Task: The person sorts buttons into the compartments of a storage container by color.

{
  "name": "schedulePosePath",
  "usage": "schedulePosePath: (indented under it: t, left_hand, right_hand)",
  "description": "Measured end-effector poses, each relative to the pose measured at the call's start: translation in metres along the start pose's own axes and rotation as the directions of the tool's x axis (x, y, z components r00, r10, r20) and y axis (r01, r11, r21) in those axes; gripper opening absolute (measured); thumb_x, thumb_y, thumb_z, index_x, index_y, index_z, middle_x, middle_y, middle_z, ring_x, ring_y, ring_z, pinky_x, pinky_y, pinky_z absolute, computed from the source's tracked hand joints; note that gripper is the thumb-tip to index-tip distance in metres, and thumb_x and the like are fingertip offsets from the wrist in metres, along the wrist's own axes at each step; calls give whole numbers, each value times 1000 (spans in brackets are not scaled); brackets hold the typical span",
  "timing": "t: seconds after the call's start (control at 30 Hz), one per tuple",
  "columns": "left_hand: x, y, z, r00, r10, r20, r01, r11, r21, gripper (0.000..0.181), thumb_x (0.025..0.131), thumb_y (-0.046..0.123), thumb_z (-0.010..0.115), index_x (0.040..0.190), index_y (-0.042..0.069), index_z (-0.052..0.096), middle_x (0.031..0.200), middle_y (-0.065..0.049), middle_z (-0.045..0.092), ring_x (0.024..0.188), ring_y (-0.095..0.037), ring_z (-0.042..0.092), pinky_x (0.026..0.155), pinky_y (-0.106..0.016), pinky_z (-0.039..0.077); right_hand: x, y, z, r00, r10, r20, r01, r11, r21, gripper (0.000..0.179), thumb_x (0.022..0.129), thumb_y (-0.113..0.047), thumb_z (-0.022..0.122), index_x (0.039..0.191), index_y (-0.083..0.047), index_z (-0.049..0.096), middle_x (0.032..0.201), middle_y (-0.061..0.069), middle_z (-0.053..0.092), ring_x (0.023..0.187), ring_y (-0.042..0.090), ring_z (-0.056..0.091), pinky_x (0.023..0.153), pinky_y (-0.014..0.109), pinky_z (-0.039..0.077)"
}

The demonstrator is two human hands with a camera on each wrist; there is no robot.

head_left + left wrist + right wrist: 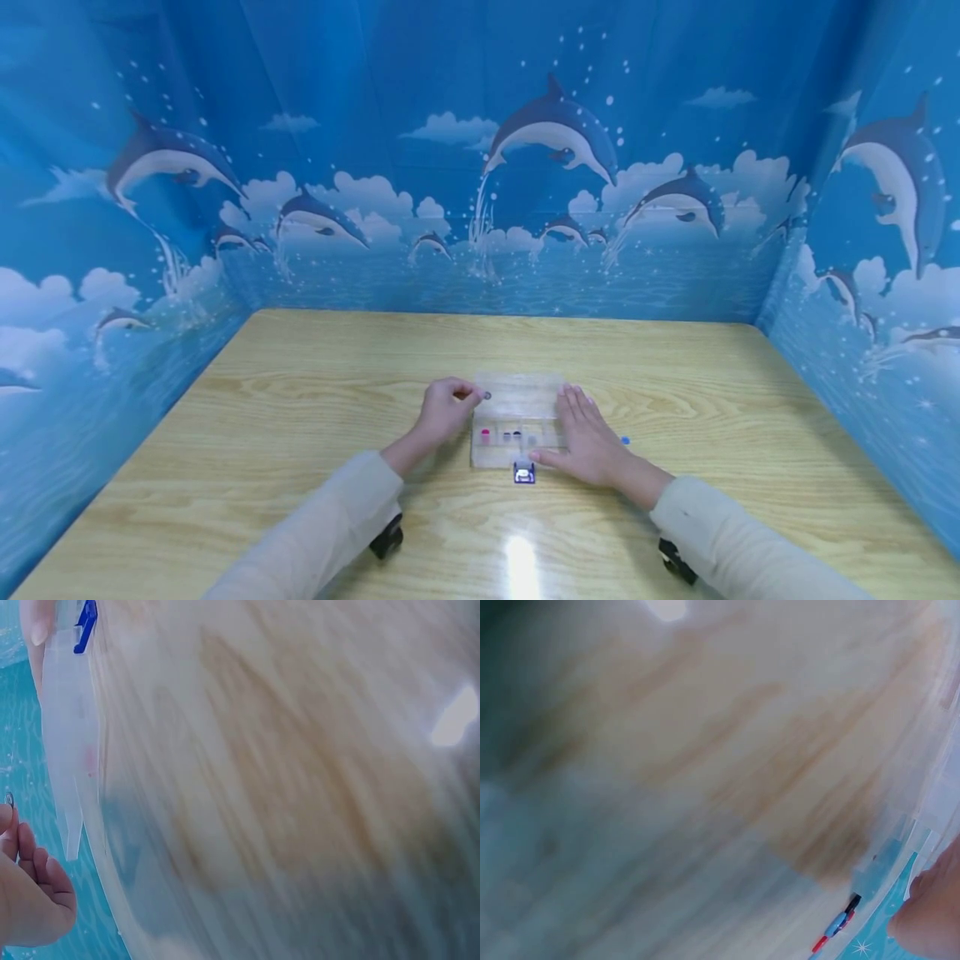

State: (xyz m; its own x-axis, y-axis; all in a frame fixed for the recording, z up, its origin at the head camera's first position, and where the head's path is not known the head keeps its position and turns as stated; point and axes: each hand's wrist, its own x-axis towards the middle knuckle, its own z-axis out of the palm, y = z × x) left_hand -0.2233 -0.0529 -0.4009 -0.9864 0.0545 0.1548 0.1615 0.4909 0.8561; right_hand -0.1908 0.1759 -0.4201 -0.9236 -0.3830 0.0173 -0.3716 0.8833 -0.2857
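Note:
A clear plastic compartment box (495, 457) lies on the table with its lid (517, 392) folded back. Small pieces sit in its compartments, among them a pink one (485, 433) and a dark one (517, 434). At the box's left side, my left hand (444, 410) pinches a small round metallic piece (487, 396) between thumb and fingertips, over the lid's edge. That same metallic piece (10, 799) shows at the left border of the left wrist view. My right hand (592, 442) rests with straight fingers on the box's right side, hiding part of it.
A blue-framed latch (524, 473) juts from the box's front edge. Right of my right hand lies a small blue item (625, 440); the right wrist view shows small red, blue and black pieces (836, 924) there. A dolphin-print curtain (480, 275) surrounds the wooden table (337, 358).

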Motion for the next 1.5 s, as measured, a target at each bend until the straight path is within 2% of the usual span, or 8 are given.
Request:
schedulePosePath:
  t: [0.23, 0.6, 0.77, 0.87, 1.07, 1.4, 1.5]
  left_hand:
    - [-1, 4, 8, 999, -24, 26, 24, 1000, -9, 11, 84, 10, 65, 85, 1, 71, 86, -11, 68, 78, -16, 58, 68, -22, 51]
    - [-5, 13, 20, 996, 19, 86, -17, 1000, -23, 9, 84, 8, 64, 84, 3, 71, 85, -10, 69, 72, -11, 55, 61, -18, 49]
    - [-7, 17, 25, 994, 9, 106, -8, 1000, -10, 9, 85, 10, 64, 83, 4, 71, 86, -8, 67, 75, -12, 54, 66, -22, 49]
    - [-8, 17, 27, 993, 27, 113, -29, 1000, 10, 9, 84, 10, 64, 82, 5, 71, 86, -7, 67, 80, -13, 55, 74, -27, 49]
    - [-9, 16, 32, 986, 124, 112, -130, 991, 41, 8, 81, 6, 65, 81, 2, 71, 84, -10, 68, 81, -17, 58, 78, -30, 50]
    - [-10, 22, 40, 976, 139, 166, -153, 986, 72, 6, 81, 7, 66, 80, 3, 72, 82, -7, 67, 79, -13, 57, 82, -34, 51]
    - [-10, 24, 43, 970, 173, 170, -189, 978, 88, 6, 81, 6, 67, 79, 3, 72, 80, -6, 67, 77, -13, 57, 81, -32, 51]
  right_hand:
    - [0, 1, 0, 1000, -2, -7, 2, 1000, -5, 103, 82, -66, 49, 144, 10, 15, 152, 28, 9, 142, 42, 8, 116, 50, 11]
    - [0, 0, 0, 1000, 5, -2, -5, 1000, 0, 103, 83, -66, 49, 144, 10, 15, 152, 27, 8, 142, 41, 7, 117, 49, 10]
    - [-1, 0, 0, 1000, 4, -2, -4, 1000, 3, 102, 83, -64, 50, 144, 11, 14, 152, 28, 8, 142, 41, 7, 117, 50, 10]
    - [-1, 0, -1, 1000, 2, 0, -2, 1000, 6, 102, 83, -64, 50, 144, 11, 14, 152, 28, 8, 142, 41, 6, 117, 49, 10]
    - [0, 0, 0, 1000, -3, -8, 3, 1000, -6, 103, 83, -65, 50, 144, 11, 15, 152, 28, 9, 142, 42, 8, 117, 49, 11]
    - [0, 1, 0, 1000, -6, -11, 6, 1000, -5, 103, 83, -65, 49, 144, 11, 15, 152, 28, 9, 142, 42, 8, 116, 50, 12]
    - [0, 2, 1, 1000, -8, -15, 8, 1000, 2, 103, 83, -65, 50, 143, 11, 15, 152, 28, 9, 142, 42, 8, 116, 50, 12]
